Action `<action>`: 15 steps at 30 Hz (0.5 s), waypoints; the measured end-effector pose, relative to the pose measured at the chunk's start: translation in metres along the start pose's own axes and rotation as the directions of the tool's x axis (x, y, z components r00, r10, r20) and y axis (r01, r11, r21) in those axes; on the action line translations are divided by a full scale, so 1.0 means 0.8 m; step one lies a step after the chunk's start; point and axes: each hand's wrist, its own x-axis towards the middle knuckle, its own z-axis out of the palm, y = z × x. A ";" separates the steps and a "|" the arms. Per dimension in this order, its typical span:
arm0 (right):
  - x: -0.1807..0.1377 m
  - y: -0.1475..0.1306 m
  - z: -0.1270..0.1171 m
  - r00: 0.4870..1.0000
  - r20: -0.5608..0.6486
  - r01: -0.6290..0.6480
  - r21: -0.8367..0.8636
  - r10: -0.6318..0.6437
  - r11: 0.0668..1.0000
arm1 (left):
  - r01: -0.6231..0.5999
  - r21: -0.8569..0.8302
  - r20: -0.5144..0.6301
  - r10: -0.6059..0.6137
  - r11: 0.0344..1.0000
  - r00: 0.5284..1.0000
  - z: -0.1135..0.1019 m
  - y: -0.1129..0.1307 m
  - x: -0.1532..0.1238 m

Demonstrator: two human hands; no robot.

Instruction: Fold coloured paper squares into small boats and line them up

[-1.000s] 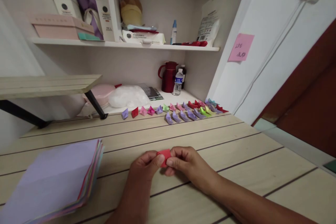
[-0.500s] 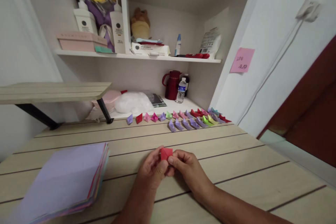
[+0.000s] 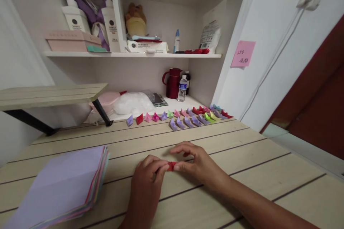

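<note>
Rn L hand (image 3: 148, 175) pinches red paper (image 3: 171, 166); pink note (image 3: 243, 54) prob. reads "250".

There is a bare strip of table (image 3: 282, 175) between the two hands and the row of little paper boats (image 3: 188, 122), wide enough for a hand to slide through. The boats block the way to the back. A big paper pile (image 3: 64, 179) blocks the left, with a gap before the left hand (image 3: 147, 177). The right arm (image 3: 249, 195) bars the near right.
</note>
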 end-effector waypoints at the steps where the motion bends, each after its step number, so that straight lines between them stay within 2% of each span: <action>1: -0.001 -0.003 0.000 1.000 0.021 0.024 -0.009 -0.023 1.000 | -0.014 0.030 0.016 0.013 0.999 1.000 0.001 0.002 -0.001; 3: -0.002 -0.008 0.004 1.000 0.017 0.005 0.051 -0.006 0.999 | -0.031 0.052 0.007 0.030 0.998 1.000 0.002 0.004 -0.004; 5: -0.002 -0.009 0.009 0.992 -0.016 -0.120 0.209 0.126 0.970 | 0.001 -0.007 -0.076 -0.001 1.000 0.997 0.004 0.007 -0.007; 7: -0.002 -0.004 0.012 0.956 -0.017 -0.261 0.410 0.293 0.874 | 0.086 -0.111 -0.160 -0.103 0.990 0.982 0.006 0.011 -0.010; 9: -0.001 0.003 0.013 0.921 0.010 -0.331 0.551 0.390 0.766 | 0.190 -0.218 -0.141 -0.223 0.957 0.965 0.009 0.013 -0.013; 12: 0.001 0.010 0.011 0.920 0.020 -0.312 0.642 0.392 0.700 | 0.299 -0.345 -0.034 -0.330 0.890 0.943 0.017 0.012 -0.014; 15: 0.001 0.008 0.011 0.923 0.005 -0.294 0.656 0.385 0.695 | 0.334 -0.436 -0.025 -0.382 0.836 0.924 0.022 0.006 -0.011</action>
